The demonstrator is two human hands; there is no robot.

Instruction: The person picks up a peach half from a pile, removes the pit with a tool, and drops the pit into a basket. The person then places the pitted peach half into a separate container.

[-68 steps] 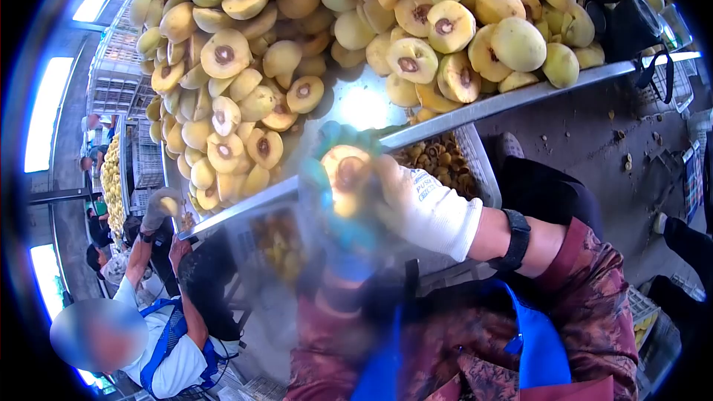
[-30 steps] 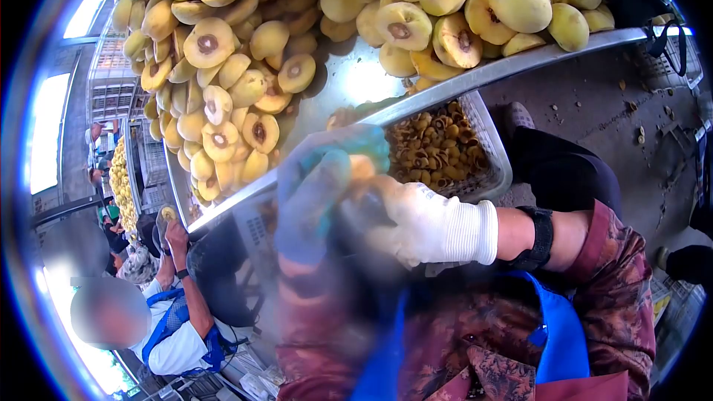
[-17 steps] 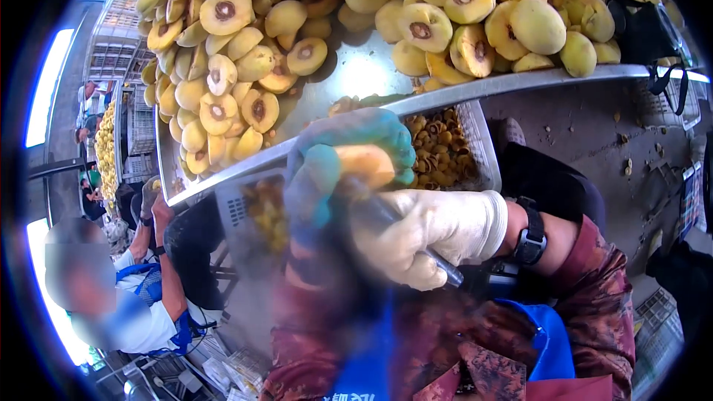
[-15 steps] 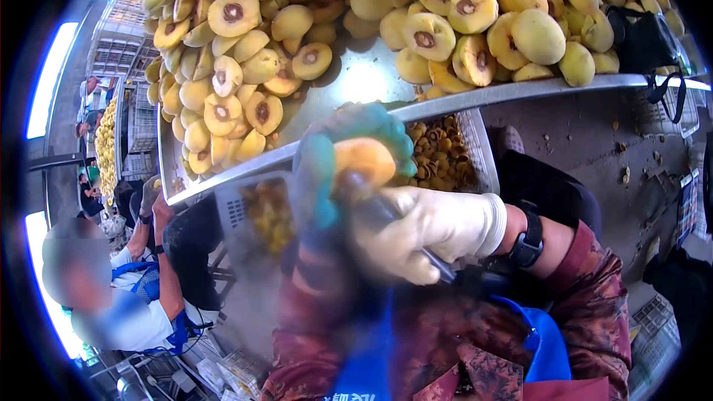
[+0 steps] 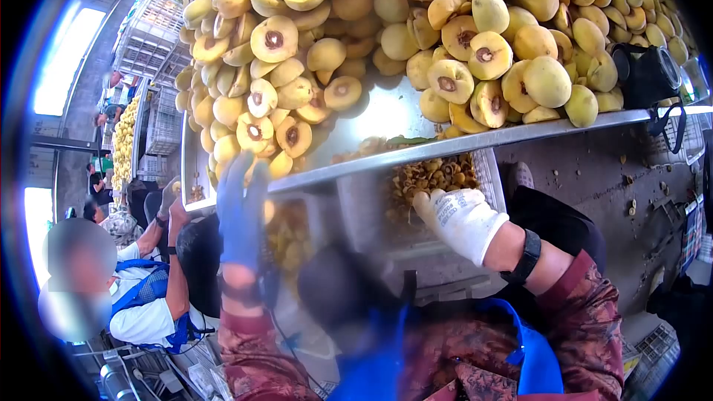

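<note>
The two gloved hands are apart, which suggests a pause between one piece of fruit and another rather than a cut in progress. The left hand (image 5: pixel 241 215), in a blue glove, is raised at the near edge of the metal counter (image 5: pixel 356 168), toward its left corner; its fingers look extended, but blur hides whether it grips anything, and a small yellowish patch shows just beside the palm. The right hand (image 5: pixel 462 223), in a white glove, is over the near side of a pale crate (image 5: pixel 489 178) below that edge, fingers bent down toward brown-yellow scraps (image 5: pixel 438 177); whether they hold something cannot be told. Halved yellow fruit (image 5: pixel 275 38) is heaped across the counter, many cut faces showing brown centres, with the closest pieces along the left and near edges around a bare patch of metal. Taking one from there would call for the left hand to clear the raised rim and close on a single half without disturbing the heap. A black container (image 5: pixel 645 78) is by the near edge, toward the right. Past the left corner, a co-worker (image 5: pixel 152 289) has both hands raised.
</note>
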